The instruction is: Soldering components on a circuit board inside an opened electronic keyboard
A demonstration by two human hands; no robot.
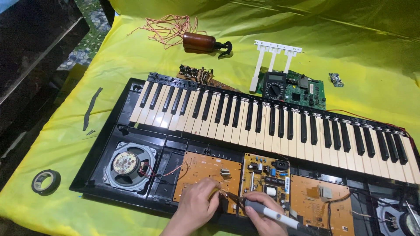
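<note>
**Opened keyboard, soldering in hand**

Keyboard (262, 118): case open, boards bare along its near edge. Right hand (262, 218): fingers closed round soldering iron (280, 217), tip at the seam between left board (205, 175) and middle board (266, 179). Left hand (197, 205): fingers curled, pinching something small beside the tip. Speaker (129, 165): left of the boards.

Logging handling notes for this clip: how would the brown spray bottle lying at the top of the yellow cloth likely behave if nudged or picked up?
The brown spray bottle lies on its side and looks round, so a nudge would probably roll it, though its black trigger head may stop it. It looks rigid. The soft yellow cloth beneath would likely slow any rolling.
</note>
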